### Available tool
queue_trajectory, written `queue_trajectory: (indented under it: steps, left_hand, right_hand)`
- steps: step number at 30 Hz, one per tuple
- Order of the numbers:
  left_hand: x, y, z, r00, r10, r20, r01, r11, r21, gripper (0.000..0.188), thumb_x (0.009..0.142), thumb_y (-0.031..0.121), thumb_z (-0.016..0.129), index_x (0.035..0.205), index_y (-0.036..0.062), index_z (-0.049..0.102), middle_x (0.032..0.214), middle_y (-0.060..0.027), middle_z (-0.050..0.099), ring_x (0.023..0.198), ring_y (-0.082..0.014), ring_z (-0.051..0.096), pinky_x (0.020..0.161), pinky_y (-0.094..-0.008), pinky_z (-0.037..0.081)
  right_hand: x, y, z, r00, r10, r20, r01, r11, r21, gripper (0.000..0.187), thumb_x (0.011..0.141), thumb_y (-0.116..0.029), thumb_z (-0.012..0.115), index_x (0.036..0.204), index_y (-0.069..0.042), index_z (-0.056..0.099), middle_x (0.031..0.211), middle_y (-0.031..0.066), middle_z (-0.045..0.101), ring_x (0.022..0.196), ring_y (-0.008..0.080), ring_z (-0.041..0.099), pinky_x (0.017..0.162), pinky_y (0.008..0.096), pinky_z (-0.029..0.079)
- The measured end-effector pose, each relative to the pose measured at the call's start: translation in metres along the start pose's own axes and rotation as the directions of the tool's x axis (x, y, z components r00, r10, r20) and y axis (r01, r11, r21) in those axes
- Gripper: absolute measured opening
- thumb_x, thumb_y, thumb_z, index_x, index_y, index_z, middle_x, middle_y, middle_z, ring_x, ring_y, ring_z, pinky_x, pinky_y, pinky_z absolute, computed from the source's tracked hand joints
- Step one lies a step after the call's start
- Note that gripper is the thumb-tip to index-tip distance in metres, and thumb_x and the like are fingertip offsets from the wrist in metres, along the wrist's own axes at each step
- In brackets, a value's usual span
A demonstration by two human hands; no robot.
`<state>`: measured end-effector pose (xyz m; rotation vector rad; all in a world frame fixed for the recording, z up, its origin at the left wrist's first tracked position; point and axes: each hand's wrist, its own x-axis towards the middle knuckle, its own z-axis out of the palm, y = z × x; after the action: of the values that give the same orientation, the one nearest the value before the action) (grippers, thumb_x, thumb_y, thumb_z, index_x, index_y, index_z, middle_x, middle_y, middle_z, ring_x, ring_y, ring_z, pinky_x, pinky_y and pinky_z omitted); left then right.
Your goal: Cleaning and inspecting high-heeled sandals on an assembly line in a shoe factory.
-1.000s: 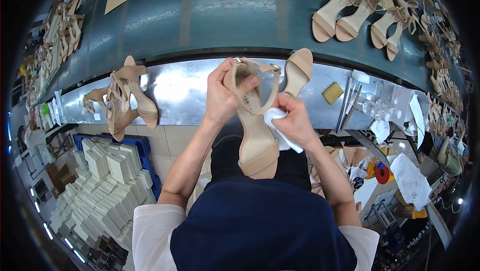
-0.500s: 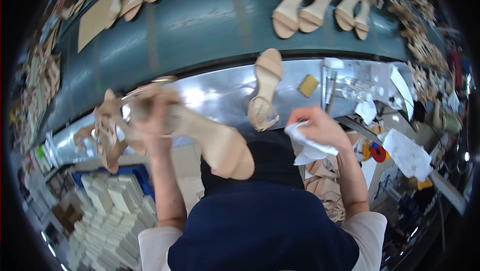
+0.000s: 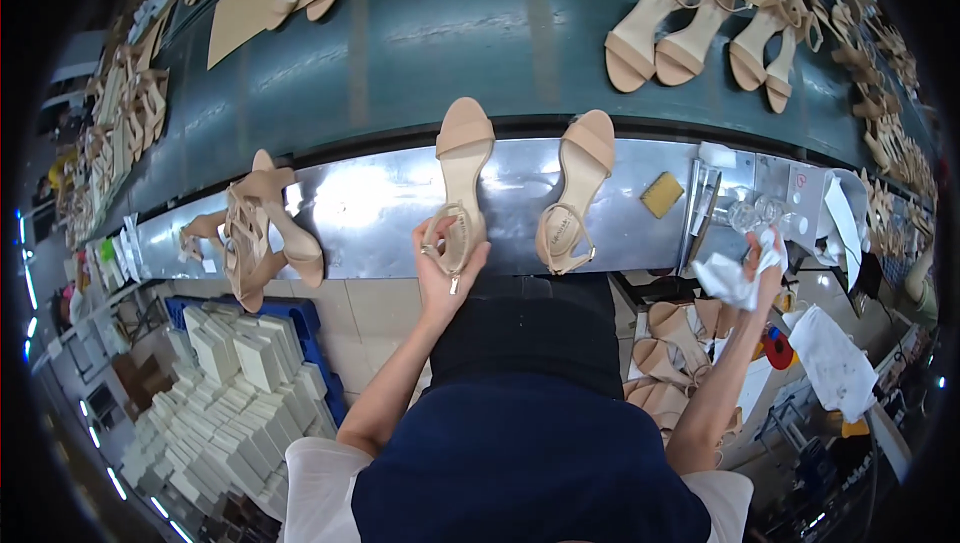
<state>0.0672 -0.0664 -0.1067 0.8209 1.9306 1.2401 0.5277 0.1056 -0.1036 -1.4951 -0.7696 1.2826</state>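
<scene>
My left hand (image 3: pixel 444 278) is closed round the heel end of a beige sandal (image 3: pixel 463 175), whose toe points away from me over the metal ledge (image 3: pixel 380 188). To its right on the ledge lies a matching sandal (image 3: pixel 582 168) with an ankle strap, parallel to it. Farther right, my right hand (image 3: pixel 764 268) grips a crumpled white cloth (image 3: pixel 735 278), close to some clear plastic bottles (image 3: pixel 765 215). Between the right sandal and those bottles sits a yellow sponge (image 3: pixel 661 195). Several strappy beige sandals (image 3: pixel 255 243) are heaped at the ledge's left part.
Beyond the ledge runs a green conveyor belt (image 3: pixel 440 43) bearing pairs of sandals (image 3: pixel 665 33). At lower left, white boxes (image 3: pixel 225 383) are stacked by a blue crate (image 3: pixel 315 333). More sandals (image 3: pixel 680 343) lie below the ledge at right. A white sheet (image 3: pixel 832 358) hangs farther right.
My left hand has set the sandal it holds upright over the ledge, beside the other one. My right hand has moved right with the cloth, toward the bottles. The view has shifted left.
</scene>
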Motion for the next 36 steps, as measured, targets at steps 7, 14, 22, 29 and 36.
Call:
queue_trajectory:
  steps: [7,14,22,29,36]
  left_hand:
    - [0.002,-0.009,0.002,0.979,0.182,0.09,-0.191,0.976,0.104,0.055,0.06,0.015,0.082,0.104,0.002,0.051,0.105,-0.0099,0.043,0.09,-0.0219,0.051,0.074,-0.0318,0.047]
    - [0.0,0.008,0.001,0.932,0.119,0.343,-0.185,0.969,0.166,0.046,0.06,0.009,0.079,0.093,0.0018,0.048,0.097,-0.0078,0.051,0.087,-0.0161,0.055,0.076,-0.0274,0.046]
    - [0.047,0.047,-0.047,0.826,-0.066,0.56,-0.068,0.974,0.214,0.041,0.07,-0.012,0.047,0.109,-0.0009,0.054,0.111,-0.0131,0.056,0.101,-0.0218,0.058,0.085,-0.0306,0.049]
    - [0.148,0.038,0.054,0.827,-0.048,0.56,0.025,0.998,0.049,0.034,0.081,-0.007,0.045,0.114,-0.003,0.051,0.105,-0.012,0.058,0.085,-0.0169,0.061,0.074,-0.0275,0.05]
    - [0.146,0.025,0.139,0.804,0.114,0.584,-0.467,0.729,0.5,0.04,0.075,0.018,0.065,0.108,-0.0008,0.054,0.105,-0.0184,0.052,0.099,-0.0364,0.045,0.086,-0.0438,0.042]
  right_hand:
    - [-0.036,0.05,0.032,0.667,-0.718,0.2,0.581,0.334,-0.742,0.036,0.09,-0.007,0.049,0.126,-0.003,0.049,0.091,0.0079,0.065,0.061,0.0073,0.054,0.05,0.0193,0.041]
    - [0.049,-0.014,-0.018,0.959,0.144,-0.243,-0.158,0.987,-0.039,0.042,0.093,-0.023,0.05,0.131,-0.007,0.044,0.077,0.0095,0.063,0.048,0.0049,0.042,0.039,0.0205,0.033]
    - [-0.022,-0.046,0.05,0.951,-0.28,-0.132,0.13,0.749,-0.649,0.039,0.091,-0.011,0.04,0.129,-0.005,0.047,0.082,0.0121,0.067,0.051,0.0063,0.047,0.048,0.0218,0.039]
    - [-0.058,0.062,0.185,0.824,0.403,0.398,-0.223,0.877,-0.426,0.039,0.084,-0.011,0.057,0.12,0.002,0.053,0.083,0.0053,0.064,0.069,0.0075,0.056,0.057,0.0217,0.043]
    - [-0.046,0.12,0.226,0.956,0.187,0.226,-0.079,0.906,-0.415,0.014,0.084,-0.004,0.054,0.094,0.003,0.059,0.081,0.0069,0.063,0.071,0.0122,0.057,0.062,0.0277,0.047]
